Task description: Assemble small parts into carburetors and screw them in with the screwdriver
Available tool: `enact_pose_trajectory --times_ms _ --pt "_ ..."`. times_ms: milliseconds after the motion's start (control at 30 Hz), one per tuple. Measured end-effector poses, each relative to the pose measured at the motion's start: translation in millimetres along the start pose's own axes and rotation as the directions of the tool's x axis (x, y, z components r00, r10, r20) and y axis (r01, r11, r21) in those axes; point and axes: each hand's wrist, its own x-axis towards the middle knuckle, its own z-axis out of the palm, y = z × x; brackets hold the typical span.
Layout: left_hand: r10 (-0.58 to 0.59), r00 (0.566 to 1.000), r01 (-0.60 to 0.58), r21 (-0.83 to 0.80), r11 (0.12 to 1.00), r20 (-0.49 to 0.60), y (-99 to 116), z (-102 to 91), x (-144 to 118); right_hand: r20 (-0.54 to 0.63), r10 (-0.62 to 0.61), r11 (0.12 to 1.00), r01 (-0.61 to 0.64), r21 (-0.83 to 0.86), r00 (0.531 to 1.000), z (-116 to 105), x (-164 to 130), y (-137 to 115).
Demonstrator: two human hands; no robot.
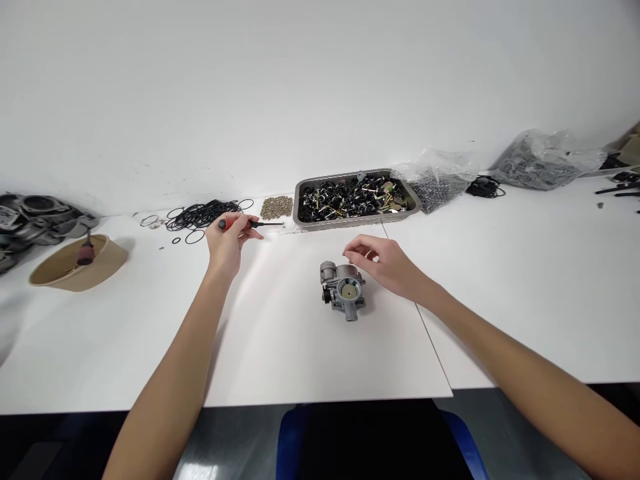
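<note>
In my left hand (227,243) is a screwdriver (259,224) with a red and black handle, its thin shaft pointing right toward a pile of small brass screws (277,207). My right hand (383,263) is closed in a pinch just above and to the right of a grey metal carburetor (349,291). Whatever those fingertips may hold is too small to make out. The carburetor lies on the white table (280,347), its round bore with a brass-coloured plate facing up.
Behind the carburetor stands a metal tray (357,219) full of small dark and brass parts. Black rubber rings (203,215) lie behind my left hand. A tan bowl (80,267) holds another screwdriver (86,252); metal housings (43,217) sit far left. Plastic bags (550,160) line the wall.
</note>
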Motion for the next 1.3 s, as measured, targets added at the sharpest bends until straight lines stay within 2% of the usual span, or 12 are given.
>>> enact_pose_trajectory --times_ms 433,667,733,833,1033,1300 --pt "0.05 0.999 -0.05 -0.016 0.999 -0.02 19 0.3 -6 -0.017 -0.008 1.0 0.008 -0.003 1.0 1 1 4" --pt "0.103 0.991 -0.115 -0.149 0.982 -0.082 37 6.1 -11 -0.044 -0.009 1.0 0.009 -0.004 0.999 0 5 9" --pt "0.084 0.995 -0.093 -0.198 0.976 -0.055 44 10.2 -15 -0.056 -0.015 1.0 0.015 -0.002 0.998 -1 6 9" --pt "0.015 0.999 -0.001 -0.269 0.963 0.047 49 18.9 -23 -0.07 -0.016 1.0 0.017 0.004 0.997 -2 6 10" --pt "-0.083 0.959 0.16 -0.275 0.948 0.271 40 39.9 -41 -0.077 0.048 0.999 -0.048 -0.008 0.996 -4 6 12" --pt "-0.136 0.925 0.232 -0.242 0.942 0.355 37 52.5 -54 -0.114 0.025 0.995 -0.035 -0.091 0.993 -5 10 21"
